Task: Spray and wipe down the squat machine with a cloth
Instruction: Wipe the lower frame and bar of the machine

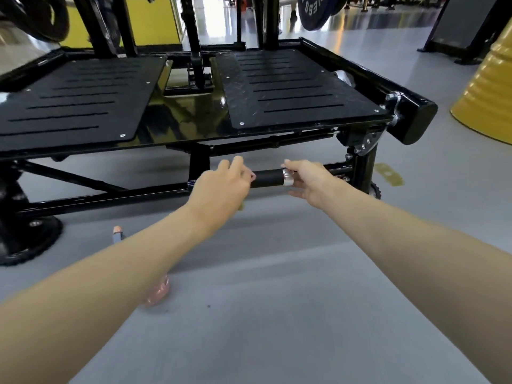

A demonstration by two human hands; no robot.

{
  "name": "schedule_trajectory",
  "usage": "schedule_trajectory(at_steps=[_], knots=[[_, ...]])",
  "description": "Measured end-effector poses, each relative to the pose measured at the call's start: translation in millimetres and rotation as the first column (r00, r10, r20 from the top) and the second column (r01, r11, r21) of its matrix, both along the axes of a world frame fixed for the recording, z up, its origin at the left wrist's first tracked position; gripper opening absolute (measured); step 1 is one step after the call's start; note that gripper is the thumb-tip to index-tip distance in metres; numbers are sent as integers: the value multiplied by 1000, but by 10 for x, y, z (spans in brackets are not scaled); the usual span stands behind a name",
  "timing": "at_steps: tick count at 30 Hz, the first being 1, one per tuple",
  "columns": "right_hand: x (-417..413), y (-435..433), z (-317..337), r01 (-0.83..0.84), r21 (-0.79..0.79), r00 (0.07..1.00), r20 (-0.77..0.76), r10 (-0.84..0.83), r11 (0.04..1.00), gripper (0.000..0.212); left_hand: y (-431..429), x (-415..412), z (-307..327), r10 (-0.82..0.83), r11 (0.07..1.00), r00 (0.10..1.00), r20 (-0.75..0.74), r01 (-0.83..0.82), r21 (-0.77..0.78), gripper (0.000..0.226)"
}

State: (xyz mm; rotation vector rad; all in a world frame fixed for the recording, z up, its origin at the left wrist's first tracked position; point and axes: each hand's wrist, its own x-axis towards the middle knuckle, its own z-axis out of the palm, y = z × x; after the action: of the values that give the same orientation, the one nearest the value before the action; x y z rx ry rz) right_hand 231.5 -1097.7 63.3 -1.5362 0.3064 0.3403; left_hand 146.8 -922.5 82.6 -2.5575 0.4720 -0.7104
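Head view has both bare arms stretched forward and low to a short black handle [268, 179] on the lower crossbar of the squat machine [415, 117], near its right front leg. The right hand [309, 180] wraps the handle's chrome collar [288, 177], thumb over the top and fingers curled beneath it. The left hand [224, 185] sits at the handle's other end with its fingers curled in and the thumb raised. Its back faces the camera, so I cannot tell whether it clasps the handle or something else; a yellowish scrap peeks out below the palm. The machine fills the upper half of the view: a glossy black frame carrying two slotted footplates, the left footplate [74, 101] and the right footplate [291, 87], each fixed with small silver screws, with a bare shiny panel between them. A pinkish clear bottle [158, 292] lies on the grey floor [277, 273], partly hidden by the left forearm. A yellow drum [490, 87] stands at the right.
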Motion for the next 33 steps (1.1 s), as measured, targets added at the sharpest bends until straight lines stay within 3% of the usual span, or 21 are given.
schedule_trajectory(at_steps=[3,8,10,15,17,19,21,23,27,29,33], knots=[[10,37,-18,14,1,1000,4,-14,1000,35,98,-74,5,118,993,986,-121,-115,30,43],[27,-59,26,-73,-64,997,20,75,995,33,102,-26,136,299,919,933,-198,-338,-202,32],[44,-68,34,-85,-76,996,7,86,993,31,-28,-8,132,274,906,943,-189,-319,-279,23],[52,-91,-51,-101,24,994,-48,102,995,28,-613,100,81,186,933,978,-96,-206,-297,19],[67,-112,-79,-105,52,993,-50,108,993,24,-767,207,39,129,902,975,-181,-191,-387,24],[80,-128,-101,-96,78,994,-49,100,992,18,-787,343,58,29,841,970,-241,-154,-518,28],[99,-127,-108,-99,90,994,-45,104,991,23,-652,532,104,-58,687,959,-277,-163,-708,29],[120,-119,-101,-107,73,994,-31,109,992,28,-551,673,144,-101,568,948,-301,-193,-800,22],[142,-135,-105,-125,12,992,8,125,992,20,-624,809,204,-124,602,873,-472,-312,-735,19],[140,-168,-119,-149,-42,988,40,151,988,32,-656,867,252,-119,637,813,-570,-378,-672,19],[119,-181,-67,-197,-212,964,136,229,957,31,-593,896,355,-118,677,755,-646,-415,-608,16]])
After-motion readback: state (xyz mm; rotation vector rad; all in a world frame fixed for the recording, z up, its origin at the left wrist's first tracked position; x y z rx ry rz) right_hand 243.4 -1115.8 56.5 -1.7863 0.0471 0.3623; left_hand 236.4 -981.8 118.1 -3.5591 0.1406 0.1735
